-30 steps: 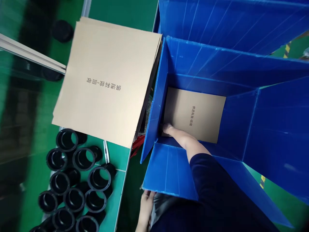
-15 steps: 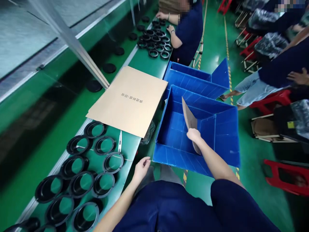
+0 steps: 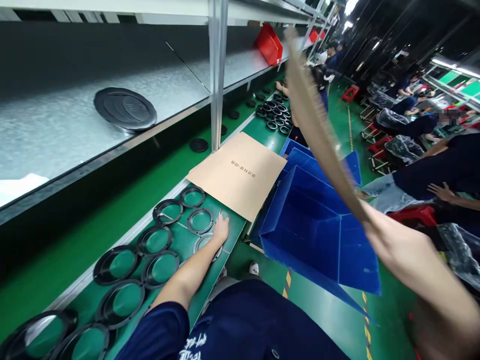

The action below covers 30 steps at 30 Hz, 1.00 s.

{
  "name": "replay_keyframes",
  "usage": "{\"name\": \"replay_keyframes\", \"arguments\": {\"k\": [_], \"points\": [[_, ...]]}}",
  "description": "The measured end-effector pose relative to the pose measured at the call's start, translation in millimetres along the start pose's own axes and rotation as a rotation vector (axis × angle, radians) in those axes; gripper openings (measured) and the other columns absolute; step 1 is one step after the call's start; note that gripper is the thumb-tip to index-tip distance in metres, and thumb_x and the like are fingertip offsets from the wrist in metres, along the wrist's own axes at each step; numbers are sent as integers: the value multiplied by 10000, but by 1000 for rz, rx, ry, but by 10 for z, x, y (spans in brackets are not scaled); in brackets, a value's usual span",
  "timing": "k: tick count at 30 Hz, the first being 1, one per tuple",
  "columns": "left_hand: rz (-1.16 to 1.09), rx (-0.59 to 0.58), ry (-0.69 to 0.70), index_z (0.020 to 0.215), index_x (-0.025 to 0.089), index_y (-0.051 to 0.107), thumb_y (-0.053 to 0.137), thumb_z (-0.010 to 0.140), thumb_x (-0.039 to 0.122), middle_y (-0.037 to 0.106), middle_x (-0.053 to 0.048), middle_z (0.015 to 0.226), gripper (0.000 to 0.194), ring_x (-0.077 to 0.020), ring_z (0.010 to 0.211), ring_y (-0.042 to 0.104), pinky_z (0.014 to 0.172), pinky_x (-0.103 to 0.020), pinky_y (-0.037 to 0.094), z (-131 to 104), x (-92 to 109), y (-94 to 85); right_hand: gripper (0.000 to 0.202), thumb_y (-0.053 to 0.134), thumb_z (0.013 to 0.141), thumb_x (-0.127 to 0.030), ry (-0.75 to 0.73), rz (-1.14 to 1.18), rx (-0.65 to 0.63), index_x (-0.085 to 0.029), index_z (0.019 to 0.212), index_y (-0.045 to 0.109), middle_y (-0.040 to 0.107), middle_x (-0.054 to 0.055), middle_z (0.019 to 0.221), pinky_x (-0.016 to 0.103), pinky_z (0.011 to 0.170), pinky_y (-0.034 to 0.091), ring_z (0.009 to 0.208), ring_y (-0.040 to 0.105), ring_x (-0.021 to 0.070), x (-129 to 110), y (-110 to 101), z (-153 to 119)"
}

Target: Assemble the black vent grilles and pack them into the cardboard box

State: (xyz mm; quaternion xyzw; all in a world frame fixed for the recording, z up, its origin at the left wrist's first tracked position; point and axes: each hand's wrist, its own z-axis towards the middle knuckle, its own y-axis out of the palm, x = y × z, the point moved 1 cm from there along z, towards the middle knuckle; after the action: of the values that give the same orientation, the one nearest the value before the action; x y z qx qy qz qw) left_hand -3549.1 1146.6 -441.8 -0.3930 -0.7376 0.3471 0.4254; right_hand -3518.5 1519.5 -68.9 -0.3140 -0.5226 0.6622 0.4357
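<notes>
In my right hand (image 3: 386,235), blurred by motion, is a brown cardboard sheet (image 3: 322,135). The sheet is raised nearly edge-on above a blue corrugated plastic bin (image 3: 303,240). My left hand (image 3: 221,229) is down on the green bench, its fingers closed over a slim silvery tool (image 3: 221,212) of which only the tip shows. Just ahead of that hand lies a stack of cardboard sheets (image 3: 240,172) with printed characters. Several black rings (image 3: 200,221) stand on the bench to its left, and one is partly under my left wrist.
A second blue bin (image 3: 322,167) stands behind the first. Above the bench runs a metal shelf with a black disc (image 3: 125,109) and a red bin (image 3: 269,45), held by an upright post (image 3: 216,75). Co-workers sit further along and to the right, near red stools (image 3: 416,216).
My right hand has lifted the cardboard sheet out of the blue bin. My left hand has moved from beside the bench onto the slim tool. The view has tilted up.
</notes>
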Motion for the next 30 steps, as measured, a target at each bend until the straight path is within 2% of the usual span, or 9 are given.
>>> {"name": "replay_keyframes", "arguments": {"k": [3, 6, 9, 12, 17, 20, 23, 26, 30], "points": [[3, 11, -7, 1251, 146, 673, 446, 926, 105, 603, -190, 1243, 399, -281, 1145, 606, 940, -348, 512, 52, -17, -2, 627, 355, 943, -122, -155, 22, 3, -90, 1565, 426, 593, 161, 1459, 494, 1157, 494, 1353, 577, 287, -506, 918, 780], [4, 53, -30, 1239, 155, 683, 390, 929, 85, 582, -192, 1243, 433, -303, 1216, 546, 939, -356, 517, 80, -24, -37, 618, 308, 904, -24, -125, -15, -160, 45, 1499, 459, 516, 263, 1500, 514, 1177, 444, 1428, 488, 332, -908, 1946, 1349], [-6, 73, -63, 1209, 169, 700, 378, 940, 91, 550, -192, 1279, 427, -305, 1211, 530, 954, -375, 518, 87, -26, -31, 626, 285, 917, -8, -71, -30, -372, 79, 1529, 387, 419, 325, 1546, 566, 1154, 417, 1461, 420, 391, -1259, 2736, 1606], [-30, 64, -98, 1221, 164, 691, 381, 949, 92, 526, -206, 1322, 418, -308, 1221, 513, 1001, -408, 496, 96, -43, 21, 601, 308, 963, -57, -100, 18, -525, 46, 1553, 360, 381, 311, 1577, 553, 1176, 366, 1485, 372, 385, -1490, 3199, 1642], [-128, 18, -134, 1219, 151, 669, 400, 933, 58, 566, -208, 1269, 404, -299, 1217, 547, 973, -383, 502, 192, -68, 77, 602, 470, 1030, -356, -122, 186, -621, -104, 1571, 396, 367, 204, 1625, 554, 1220, 287, 1507, 326, 351, -1561, 3493, 1488], [-216, 29, -162, 1199, 141, 655, 535, 854, 39, 605, -199, 1224, 379, -285, 1124, 623, 941, -369, 510, 265, -99, -19, 480, 459, 1016, -297, 36, 439, -533, -104, 1444, 561, 458, 195, 1559, 494, 1214, 316, 1446, 408, 319, -1580, 3461, 1345], [-317, 64, -162, 1100, 158, 649, 651, 753, 53, 668, -131, 1051, 362, -248, 972, 676, 885, -337, 521, 234, -169, -210, 358, 469, 993, -226, 264, 774, -544, -119, 1253, 690, 614, 176, 1387, 451, 1158, 398, 1306, 549, 291, -1715, 3352, 1145], [-422, 97, -116, 949, 188, 608, 671, 729, 119, 672, -43, 865, 239, -208, 846, 688, 806, -303, 537, 57, -216, -404, 277, 493, 1016, -260, 408, 945, -586, -159, 1103, 735, 728, 105, 1169, 392, 1044, 500, 1114, 665, 233, -1990, 3229, 914], [-643, 172, 36, 951, 203, 542, 628, 780, 259, 684, -27, 912, 199, -175, 818, 706, 732, -269, 556, -220, -46, -583, 490, 320, 1098, -448, 634, 1325, -711, -167, 1036, 716, 724, 42, 825, 284, 747, 579, 742, 693, 152, -2284, 3175, 781]]}}
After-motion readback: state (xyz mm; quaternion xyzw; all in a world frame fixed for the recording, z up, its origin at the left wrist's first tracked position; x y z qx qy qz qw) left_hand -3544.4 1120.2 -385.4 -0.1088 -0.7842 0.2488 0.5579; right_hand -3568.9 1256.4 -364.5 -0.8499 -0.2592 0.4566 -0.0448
